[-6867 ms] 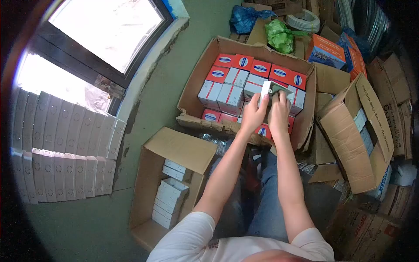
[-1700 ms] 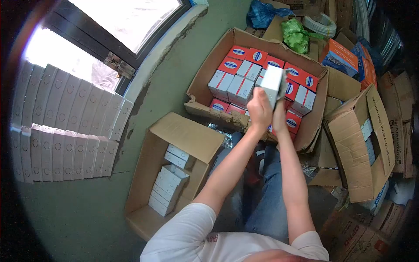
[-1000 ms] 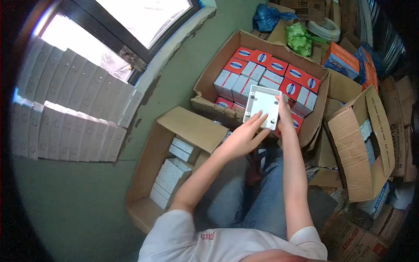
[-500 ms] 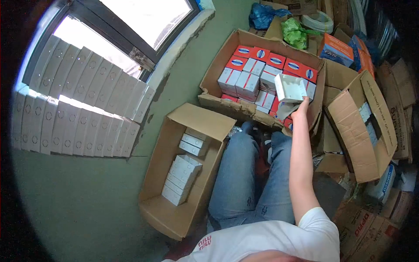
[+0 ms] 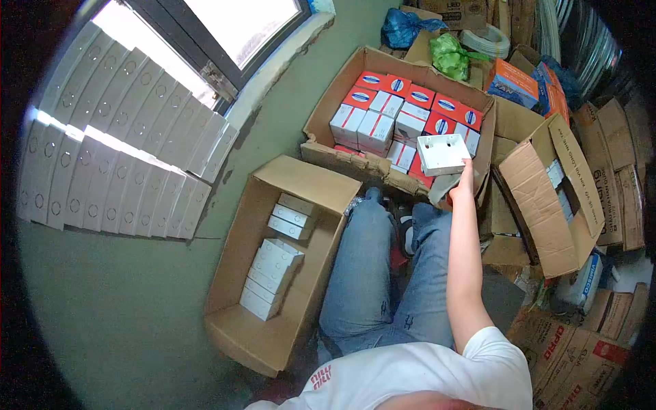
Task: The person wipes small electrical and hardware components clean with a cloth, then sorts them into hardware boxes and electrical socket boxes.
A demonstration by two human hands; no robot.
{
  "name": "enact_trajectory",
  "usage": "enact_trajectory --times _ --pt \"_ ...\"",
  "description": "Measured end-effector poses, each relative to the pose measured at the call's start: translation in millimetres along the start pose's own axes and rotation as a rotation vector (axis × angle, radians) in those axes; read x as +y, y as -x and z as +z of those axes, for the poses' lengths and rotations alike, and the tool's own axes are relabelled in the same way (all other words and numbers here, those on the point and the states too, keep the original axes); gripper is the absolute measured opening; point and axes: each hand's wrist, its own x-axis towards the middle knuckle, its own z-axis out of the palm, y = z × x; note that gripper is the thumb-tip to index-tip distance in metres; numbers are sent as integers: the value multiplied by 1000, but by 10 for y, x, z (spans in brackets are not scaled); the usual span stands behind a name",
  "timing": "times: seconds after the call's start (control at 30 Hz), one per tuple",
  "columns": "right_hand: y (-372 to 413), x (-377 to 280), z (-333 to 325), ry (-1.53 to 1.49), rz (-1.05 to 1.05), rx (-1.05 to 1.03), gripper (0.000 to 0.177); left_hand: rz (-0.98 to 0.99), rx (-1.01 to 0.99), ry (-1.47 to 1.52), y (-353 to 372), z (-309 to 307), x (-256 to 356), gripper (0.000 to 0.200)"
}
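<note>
My right hand (image 5: 462, 183) holds a white square plastic box (image 5: 443, 153) by its near right corner, its hollow side with holes facing up. A greyish sheet or cloth hangs beneath the box, near my fingers. Both are over the front right part of a cardboard carton (image 5: 317, 147) packed with red-and-white boxes (image 5: 375, 130). My left hand is not visible. To the left of my legs stands an open carton (image 5: 229, 328) with several white boxes (image 5: 268, 273) lined up inside.
Many white boxes (image 5: 102, 179) are stacked in rows by the window at the left. At the right stand an open-flapped carton (image 5: 550, 212) and printed cartons (image 5: 567, 362). A green bag (image 5: 449, 57) and a blue bag (image 5: 408, 27) lie at the back.
The white box in my right hand has tilted, so more of its inside shows, and moved slightly left and down. The whole view has shifted a little.
</note>
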Motion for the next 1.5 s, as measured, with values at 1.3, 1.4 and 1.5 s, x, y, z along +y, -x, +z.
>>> enact_trajectory --times 1.3,1.4,1.5 --pt "426 56 369 -137 -67 -279 62 731 -90 -1515 642 1277 2811 33" --pt "531 84 464 -55 -65 -390 68 1477 206 -1384 363 2177 3536 37" --pt "398 154 421 -75 -79 -575 71 1974 635 -1504 -261 2794 4103 52"
